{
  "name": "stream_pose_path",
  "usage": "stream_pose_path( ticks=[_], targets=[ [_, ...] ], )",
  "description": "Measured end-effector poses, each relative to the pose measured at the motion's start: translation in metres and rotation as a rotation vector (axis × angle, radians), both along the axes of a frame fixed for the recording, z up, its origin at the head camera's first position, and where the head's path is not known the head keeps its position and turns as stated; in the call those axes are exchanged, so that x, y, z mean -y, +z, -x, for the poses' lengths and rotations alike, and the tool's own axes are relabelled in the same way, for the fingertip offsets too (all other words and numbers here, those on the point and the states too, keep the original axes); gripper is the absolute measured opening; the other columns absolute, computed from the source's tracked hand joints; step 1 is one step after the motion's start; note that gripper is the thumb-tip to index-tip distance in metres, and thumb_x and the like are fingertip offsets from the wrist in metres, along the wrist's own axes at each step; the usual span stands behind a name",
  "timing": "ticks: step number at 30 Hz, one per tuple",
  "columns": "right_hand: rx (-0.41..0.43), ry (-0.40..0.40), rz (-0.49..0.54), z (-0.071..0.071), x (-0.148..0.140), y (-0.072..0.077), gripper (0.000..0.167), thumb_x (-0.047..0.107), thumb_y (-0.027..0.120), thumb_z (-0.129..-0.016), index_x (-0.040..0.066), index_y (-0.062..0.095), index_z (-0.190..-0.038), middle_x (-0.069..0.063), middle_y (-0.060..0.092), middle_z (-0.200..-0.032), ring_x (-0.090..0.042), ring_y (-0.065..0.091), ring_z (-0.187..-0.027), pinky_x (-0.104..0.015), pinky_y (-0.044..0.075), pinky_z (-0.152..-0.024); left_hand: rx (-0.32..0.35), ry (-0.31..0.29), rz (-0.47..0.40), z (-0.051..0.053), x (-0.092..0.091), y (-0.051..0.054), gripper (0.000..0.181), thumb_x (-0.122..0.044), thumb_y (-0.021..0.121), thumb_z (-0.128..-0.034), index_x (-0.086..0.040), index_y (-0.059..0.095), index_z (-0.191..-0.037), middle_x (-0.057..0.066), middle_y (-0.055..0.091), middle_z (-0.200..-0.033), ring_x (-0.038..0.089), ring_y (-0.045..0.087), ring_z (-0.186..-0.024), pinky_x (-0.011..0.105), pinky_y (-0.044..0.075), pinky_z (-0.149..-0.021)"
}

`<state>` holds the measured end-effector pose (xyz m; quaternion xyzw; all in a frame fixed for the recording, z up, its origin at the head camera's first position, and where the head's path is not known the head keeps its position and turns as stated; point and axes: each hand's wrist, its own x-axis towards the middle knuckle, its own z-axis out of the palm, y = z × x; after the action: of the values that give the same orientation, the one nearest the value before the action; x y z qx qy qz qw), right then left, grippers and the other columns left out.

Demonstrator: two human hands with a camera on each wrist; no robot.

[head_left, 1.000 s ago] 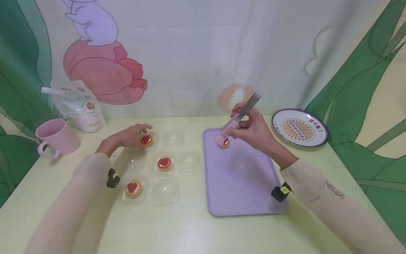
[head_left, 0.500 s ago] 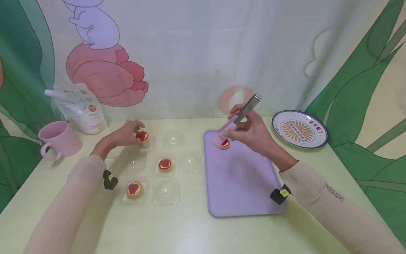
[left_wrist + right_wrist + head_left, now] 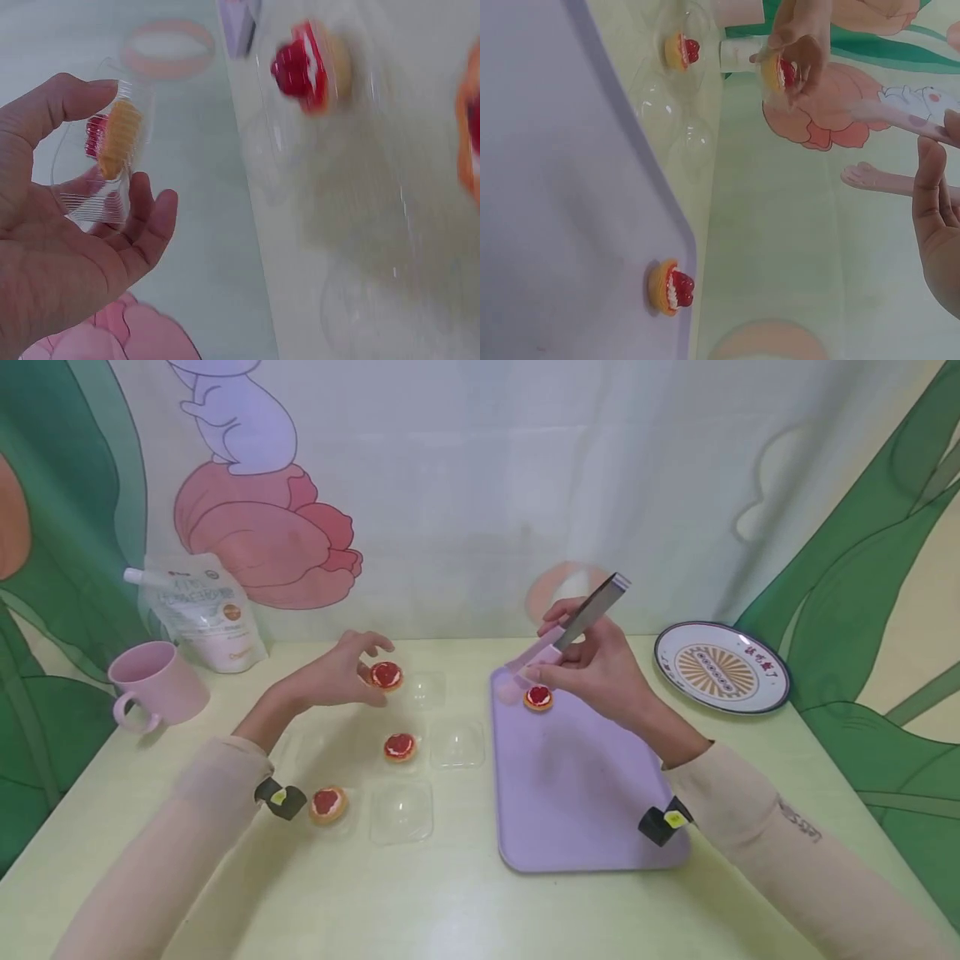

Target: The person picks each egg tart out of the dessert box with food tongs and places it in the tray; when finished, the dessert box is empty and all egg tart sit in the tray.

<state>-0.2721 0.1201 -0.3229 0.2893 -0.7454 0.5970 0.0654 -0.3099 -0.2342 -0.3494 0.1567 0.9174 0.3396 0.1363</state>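
In the left wrist view my left hand [image 3: 67,262] holds a clear plastic clamshell box [image 3: 94,206] between thumb and fingers. Inside it sits a fruit tart [image 3: 120,141] with red topping, raised above the table. My right hand [image 3: 600,664] grips tongs [image 3: 596,610] with a metal handle and pink tips. The tips hang apart over the far left corner of the lilac tray [image 3: 592,802]. Beside them, another fruit tart [image 3: 538,698] lies on the tray, not held. In the right wrist view the pink tong tips [image 3: 877,177] are spread with nothing between them.
Left of the tray, clear boxes stand with lids [image 3: 402,810] folded open; a middle tart [image 3: 400,747] and a front tart [image 3: 328,806] rest there. A pink mug [image 3: 159,683] and a spouted pouch [image 3: 202,614] stand far left, a patterned plate [image 3: 722,668] far right.
My left hand has taken hold of the rear box with its tart and lifted it, now moving rightward. The right hand with the tongs has barely moved.
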Motion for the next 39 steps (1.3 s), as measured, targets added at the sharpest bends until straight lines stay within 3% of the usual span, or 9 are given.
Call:
stream_pose_path(
  ticks=[9, 13, 18, 26, 31, 39],
  targets=[
    [-0.006, 0.033, 0.042, -0.014, 0.010, 0.011, 0.055, -0.012, 0.076, -0.076, -0.002, 0.047, -0.122, -0.013, 0.057, -0.109, -0.019, 0.071, -0.075, -0.029, 0.061, -0.071, 0.110, -0.050, -0.173, -0.022, -0.041, 0.001, 0.075, -0.012, 0.079, -0.0811, -0.018, 0.037, -0.143, 0.014, 0.039, -0.145, 0.028, 0.063, -0.106, 0.041, 0.053, -0.091],
    [0.003, 0.085, 0.066, -0.022, 0.015, 0.013, 0.052, -0.014, 0.075, -0.075, -0.005, 0.047, -0.118, -0.013, 0.057, -0.107, -0.020, 0.070, -0.074, -0.030, 0.061, -0.066, 0.176, -0.101, -0.241, -0.033, -0.055, -0.002, 0.074, -0.007, 0.078, -0.0807, -0.018, 0.037, -0.142, 0.013, 0.038, -0.144, 0.024, 0.064, -0.093, 0.034, 0.054, -0.081],
    [0.010, 0.139, 0.036, -0.032, 0.019, 0.015, 0.050, -0.013, 0.074, -0.077, -0.003, 0.048, -0.118, -0.013, 0.057, -0.109, -0.021, 0.070, -0.075, -0.032, 0.061, -0.064, 0.213, -0.163, -0.276, -0.046, -0.069, -0.001, 0.076, -0.006, 0.078, -0.0802, -0.019, 0.037, -0.143, 0.012, 0.038, -0.143, 0.023, 0.062, -0.088, 0.034, 0.053, -0.077],
    [-0.035, 0.230, -0.008, -0.042, 0.024, 0.014, 0.052, -0.016, 0.074, -0.075, -0.003, 0.049, -0.119, -0.020, 0.053, -0.115, -0.018, 0.070, -0.080, -0.033, 0.061, -0.064, 0.202, -0.211, -0.290, -0.059, -0.079, 0.003, 0.074, -0.006, 0.077, -0.0799, -0.020, 0.038, -0.141, 0.014, 0.039, -0.139, 0.023, 0.061, -0.082, 0.033, 0.051, -0.072],
    [-0.007, 0.255, -0.025, -0.046, 0.024, 0.012, 0.052, -0.015, 0.076, -0.076, -0.006, 0.047, -0.118, -0.015, 0.051, -0.117, -0.018, 0.069, -0.076, -0.033, 0.061, -0.065, 0.183, -0.222, -0.263, -0.066, -0.085, 0.005, 0.074, -0.010, 0.079, -0.0794, -0.021, 0.038, -0.140, 0.013, 0.038, -0.138, 0.024, 0.064, -0.083, 0.033, 0.053, -0.076],
    [0.037, 0.254, -0.116, -0.048, 0.025, 0.014, 0.053, -0.012, 0.078, -0.076, -0.005, 0.045, -0.117, -0.020, 0.052, -0.112, -0.020, 0.069, -0.070, -0.034, 0.061, -0.065, 0.139, -0.241, -0.230, -0.071, -0.091, 0.006, 0.077, -0.008, 0.080, -0.0779, -0.018, 0.038, -0.142, 0.013, 0.039, -0.137, 0.021, 0.061, -0.083, 0.032, 0.054, -0.076]
  ],
)
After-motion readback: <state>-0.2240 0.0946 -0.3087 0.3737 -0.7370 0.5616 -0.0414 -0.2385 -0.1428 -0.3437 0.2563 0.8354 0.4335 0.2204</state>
